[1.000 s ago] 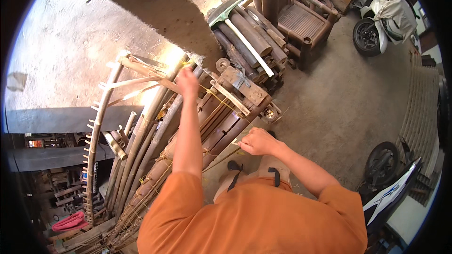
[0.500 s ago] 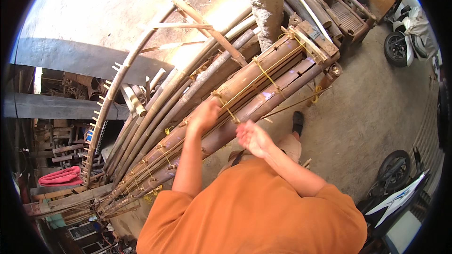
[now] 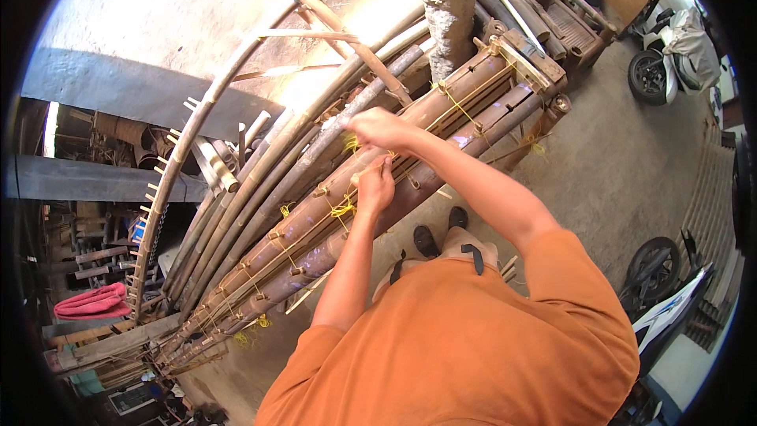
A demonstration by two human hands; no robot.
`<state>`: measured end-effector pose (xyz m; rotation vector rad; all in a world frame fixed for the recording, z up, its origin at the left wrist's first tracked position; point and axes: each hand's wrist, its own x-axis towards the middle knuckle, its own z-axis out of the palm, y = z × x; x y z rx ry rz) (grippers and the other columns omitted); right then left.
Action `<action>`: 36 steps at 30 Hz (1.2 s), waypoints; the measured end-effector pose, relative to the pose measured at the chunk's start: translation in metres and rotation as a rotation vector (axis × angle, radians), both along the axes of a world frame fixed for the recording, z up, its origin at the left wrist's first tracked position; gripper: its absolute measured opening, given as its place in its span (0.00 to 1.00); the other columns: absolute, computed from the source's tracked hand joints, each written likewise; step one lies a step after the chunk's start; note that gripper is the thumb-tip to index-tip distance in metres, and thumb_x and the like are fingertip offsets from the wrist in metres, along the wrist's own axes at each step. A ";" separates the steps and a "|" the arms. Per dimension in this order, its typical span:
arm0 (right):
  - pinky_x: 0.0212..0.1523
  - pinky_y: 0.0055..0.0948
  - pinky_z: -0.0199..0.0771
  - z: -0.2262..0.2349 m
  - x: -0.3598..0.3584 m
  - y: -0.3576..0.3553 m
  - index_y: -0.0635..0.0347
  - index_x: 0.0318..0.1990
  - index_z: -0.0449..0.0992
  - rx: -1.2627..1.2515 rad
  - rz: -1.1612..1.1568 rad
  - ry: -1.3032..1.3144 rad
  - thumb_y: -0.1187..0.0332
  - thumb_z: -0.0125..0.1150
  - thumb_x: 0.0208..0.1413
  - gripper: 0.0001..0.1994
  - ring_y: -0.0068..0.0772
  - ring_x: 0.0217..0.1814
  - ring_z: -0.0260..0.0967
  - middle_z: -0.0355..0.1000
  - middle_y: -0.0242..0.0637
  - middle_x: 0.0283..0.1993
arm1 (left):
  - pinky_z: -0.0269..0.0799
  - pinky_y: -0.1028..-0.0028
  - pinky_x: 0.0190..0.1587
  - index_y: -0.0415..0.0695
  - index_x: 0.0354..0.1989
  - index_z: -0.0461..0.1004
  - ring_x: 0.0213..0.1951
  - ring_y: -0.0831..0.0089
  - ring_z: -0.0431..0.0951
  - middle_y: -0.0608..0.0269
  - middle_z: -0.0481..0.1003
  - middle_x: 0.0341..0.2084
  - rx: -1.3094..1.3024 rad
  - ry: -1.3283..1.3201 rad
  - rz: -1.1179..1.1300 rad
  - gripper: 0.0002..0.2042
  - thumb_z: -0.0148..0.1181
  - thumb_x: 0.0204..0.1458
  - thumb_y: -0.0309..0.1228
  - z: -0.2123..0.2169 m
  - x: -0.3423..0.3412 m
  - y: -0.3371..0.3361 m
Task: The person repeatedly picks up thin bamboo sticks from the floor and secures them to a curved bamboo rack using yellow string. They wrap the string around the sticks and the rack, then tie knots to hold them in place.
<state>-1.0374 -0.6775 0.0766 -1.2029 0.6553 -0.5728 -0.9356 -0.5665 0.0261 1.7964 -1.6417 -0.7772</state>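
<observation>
Two long, thick brown bamboo poles [image 3: 335, 246] run diagonally side by side, fitted with wooden pegs and laced together with thin yellow cord [image 3: 349, 142]. My right hand [image 3: 380, 128] reaches across above the far pole, its fingers closed, with yellow strands showing just below them. Close beneath it, my left hand [image 3: 376, 187] pinches the cord between thumb and fingers over the gap between the poles. Part of the cord is hidden behind my hands. A loose yellow knot [image 3: 343, 209] lies on the lacing left of my left hand.
Behind the poles lie more bamboo lengths [image 3: 268, 181] and a curved pegged frame [image 3: 169, 181]. A concrete post [image 3: 448, 16] rises at the far side. Motorcycle wheels [image 3: 648, 77] stand at the right. A red cloth [image 3: 91, 302] lies at the left.
My right hand has gone from the near pole up and left across to the far pole. My left hand has shifted right and nearer me, below the right arm.
</observation>
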 end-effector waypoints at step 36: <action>0.31 0.25 0.66 0.048 0.183 0.230 0.57 0.26 0.64 0.236 -0.772 -0.461 0.65 0.44 0.64 0.13 0.20 0.28 0.57 0.64 0.30 0.27 | 0.65 0.69 0.50 0.43 0.47 0.71 0.39 0.59 0.70 0.54 0.71 0.35 -0.233 -0.169 0.013 0.13 0.60 0.56 0.32 -0.043 0.167 0.098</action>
